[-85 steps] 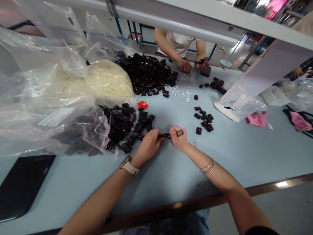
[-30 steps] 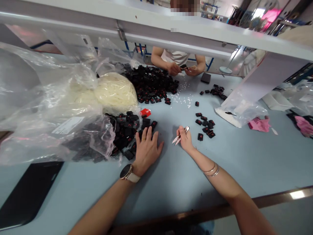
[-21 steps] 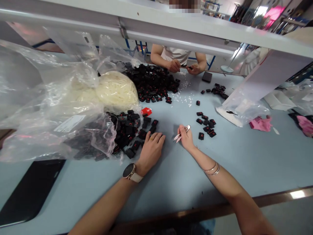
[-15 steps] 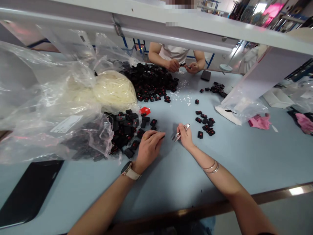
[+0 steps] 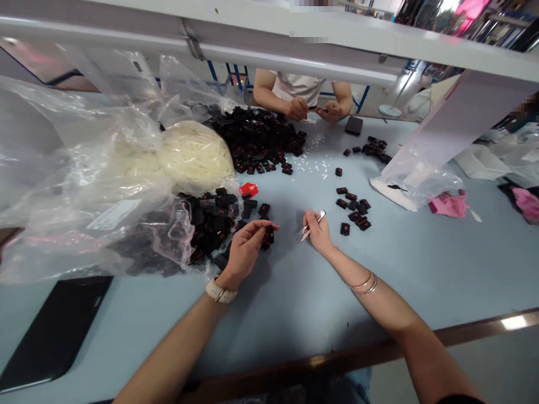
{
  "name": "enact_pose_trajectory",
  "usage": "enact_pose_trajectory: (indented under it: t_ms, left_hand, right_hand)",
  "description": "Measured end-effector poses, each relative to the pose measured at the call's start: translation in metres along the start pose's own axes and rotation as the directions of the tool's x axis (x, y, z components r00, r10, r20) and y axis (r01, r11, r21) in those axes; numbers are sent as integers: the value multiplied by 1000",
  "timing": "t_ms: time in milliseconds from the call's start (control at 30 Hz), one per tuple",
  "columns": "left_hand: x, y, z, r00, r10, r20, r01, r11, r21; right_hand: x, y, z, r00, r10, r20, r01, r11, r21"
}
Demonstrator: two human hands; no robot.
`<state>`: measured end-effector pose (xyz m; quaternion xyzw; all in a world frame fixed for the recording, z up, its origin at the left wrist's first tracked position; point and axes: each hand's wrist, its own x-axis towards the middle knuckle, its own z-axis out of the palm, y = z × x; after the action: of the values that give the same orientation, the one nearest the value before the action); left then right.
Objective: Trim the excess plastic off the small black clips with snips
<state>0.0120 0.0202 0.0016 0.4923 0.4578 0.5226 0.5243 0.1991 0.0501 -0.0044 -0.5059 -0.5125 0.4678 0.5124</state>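
Note:
My left hand [image 5: 246, 247] is lifted just off the light-blue table [image 5: 295, 303] and pinches a small black piece with a red mark [image 5: 269, 234] between thumb and fingers. It hovers at the edge of a pile of the same black pieces [image 5: 214, 219] spilling from a clear plastic bag [image 5: 84, 185]. My right hand [image 5: 319, 235] rests on the table and grips small silver snips [image 5: 311, 223], blades pointing left toward the piece. A small cluster of black pieces [image 5: 352, 209] lies just right of that hand.
A bag of cream-white material [image 5: 196, 154] and a large heap of black pieces [image 5: 261, 137] sit further back. A person across the table works with both hands [image 5: 314, 109]. White crumbs [image 5: 314, 164], a clear bag [image 5: 415, 179], pink scraps [image 5: 448, 205] and a black tray [image 5: 50, 331] surround the area.
My left hand reached flat onto the pile, closed on one black piece and lifted it back toward me. My right hand kept the snips almost still.

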Motion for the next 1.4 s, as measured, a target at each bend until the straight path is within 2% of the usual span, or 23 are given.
enact_pose_trajectory:
  t_ms: [67, 100, 133, 200, 267, 300, 367, 433, 567, 667, 767, 900, 967, 1033, 1167, 1233, 1300, 1400]
  left_hand:
    - [-1, 0, 0, 995, 95, 10, -95, 965, 243]
    - [-2, -1, 0, 985, 170, 41, -172, 901, 397]
    - [-4, -1, 1, 964, 246, 100, -260, 798, 544]
    - [-6, -3, 3, 903, 339, 263, -413, 519, 748]
    - [-8, -4, 4, 853, 349, 389, -489, 269, 830]
    - [-8, -5, 4, 841, 347, 416, -495, 181, 850]
    - [-8, -7, 3, 824, 358, 439, -493, 72, 867]
    - [-8, -8, 1, 795, 387, 468, -515, 23, 857]
    - [-7, -8, 2, 688, 478, 546, -627, 13, 779]
    - [-9, -7, 6, 640, 477, 603, -699, 36, 714]
    - [-9, -6, 8, 631, 432, 644, -729, 47, 683]
    - [-11, -2, 8, 662, 436, 610, -701, 71, 710]
    - [-11, -1, 7, 662, 450, 600, -705, 102, 702]
    - [-12, 0, 7, 650, 485, 585, -720, 147, 678]
    - [-12, 1, 7, 619, 583, 526, -741, 211, 637]
    - [-12, 2, 7, 609, 623, 491, -736, 212, 643]
    - [-11, 3, 7, 606, 651, 458, -724, 212, 657]
    - [-12, 5, 8, 598, 669, 443, -719, 203, 664]
  right_hand:
    - [-1, -2, 0, 1000, 3, 3, -3, 1000, -12]
    - [-1, -2, 0, 1000, 2, 4, -2, 1000, -22]
    - [-1, -3, 0, 1000, -4, 3, 4, 999, -33]
    - [-1, -4, 0, 1000, -18, 5, 18, 999, -51]
    - [-1, -4, -1, 1000, -28, 5, 28, 997, -66]
    - [-1, -4, -1, 1000, -27, 4, 27, 997, -73]
    - [-1, -2, -1, 1000, -14, 0, 14, 997, -80]
    - [-2, -1, 0, 1000, -2, 1, 2, 997, -81]
    - [-2, -1, 0, 999, -31, 14, 32, 996, -82]
    - [-3, -3, 0, 996, -83, 20, 85, 991, -101]
    - [-8, -5, 1, 986, -148, 78, 159, 973, -170]
    - [-20, -12, 4, 946, -215, 243, 287, 904, -316]
    - [-25, -18, 7, 917, -236, 321, 345, 872, -346]
    - [-29, -25, 8, 899, -229, 373, 359, 873, -329]
    - [-27, -42, 6, 869, -148, 471, 300, 916, -267]
    - [-23, -52, 2, 887, -200, 416, 330, 905, -270]
    - [-21, -66, -4, 908, -313, 278, 386, 883, -268]
    - [-27, -99, -15, 890, -444, 101, 455, 867, -201]
